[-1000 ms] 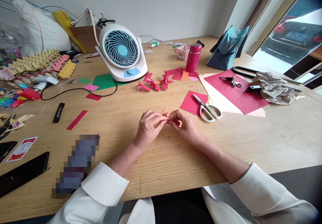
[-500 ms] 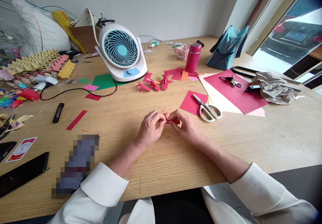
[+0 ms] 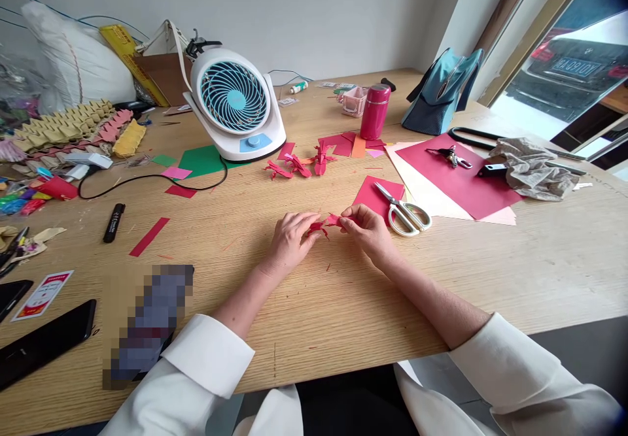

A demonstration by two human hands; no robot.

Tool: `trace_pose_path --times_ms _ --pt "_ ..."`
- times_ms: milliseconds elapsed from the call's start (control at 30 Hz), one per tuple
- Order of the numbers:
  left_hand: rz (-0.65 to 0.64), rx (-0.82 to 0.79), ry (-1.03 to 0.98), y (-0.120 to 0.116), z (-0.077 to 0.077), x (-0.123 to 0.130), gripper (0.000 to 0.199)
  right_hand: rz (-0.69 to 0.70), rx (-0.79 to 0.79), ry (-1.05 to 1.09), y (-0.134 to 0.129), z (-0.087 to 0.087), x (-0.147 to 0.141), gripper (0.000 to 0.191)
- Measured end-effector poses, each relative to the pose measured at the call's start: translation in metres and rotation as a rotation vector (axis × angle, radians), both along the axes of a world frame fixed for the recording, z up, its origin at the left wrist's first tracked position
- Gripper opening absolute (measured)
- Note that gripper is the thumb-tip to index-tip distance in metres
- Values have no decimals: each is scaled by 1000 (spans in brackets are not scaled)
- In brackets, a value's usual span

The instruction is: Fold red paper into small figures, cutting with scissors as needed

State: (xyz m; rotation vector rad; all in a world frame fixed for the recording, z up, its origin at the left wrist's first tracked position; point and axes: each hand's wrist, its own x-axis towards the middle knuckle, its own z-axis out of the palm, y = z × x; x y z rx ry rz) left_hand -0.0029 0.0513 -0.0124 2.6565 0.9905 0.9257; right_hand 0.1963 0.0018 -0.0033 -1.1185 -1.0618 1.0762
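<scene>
Over the middle of the wooden table, my left hand (image 3: 293, 236) is closed on a small red folded paper piece (image 3: 316, 227) with thin pointed ends. Just right of it, my right hand (image 3: 366, 230) pinches another part of red paper (image 3: 334, 220). Whether the two red parts are joined cannot be made out. Beyond my hands lie several red folded paper figures (image 3: 321, 159). White-handled scissors (image 3: 408, 217) rest beside my right hand, partly on red paper squares (image 3: 367, 192).
A white fan (image 3: 235, 102) stands at the back left, its black cable curving over the table. A pink bottle (image 3: 375, 112) and a blue bag (image 3: 441, 93) stand behind. Large red paper (image 3: 456, 184) lies right; a marker (image 3: 114, 222) and phones (image 3: 49, 341) lie left.
My hands have moved slightly apart, the right one towards the right and up. More of the red paper now shows between them.
</scene>
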Motion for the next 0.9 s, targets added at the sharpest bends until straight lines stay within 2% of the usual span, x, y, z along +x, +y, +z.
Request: trace_pose_path --times_ms 167,433,700,900 --pt "16 -26 14 2 -3 1 24 7 -59 -7 -1 1 -3 32" --pt "72 22 -137 -5 8 1 20 31 -76 -104 -5 4 -3 27" --pt "26 119 -121 -12 13 3 15 54 -43 -182 -6 4 -4 24" --pt "12 104 -117 -13 14 3 11 113 -12 -154 -8 7 -5 25"
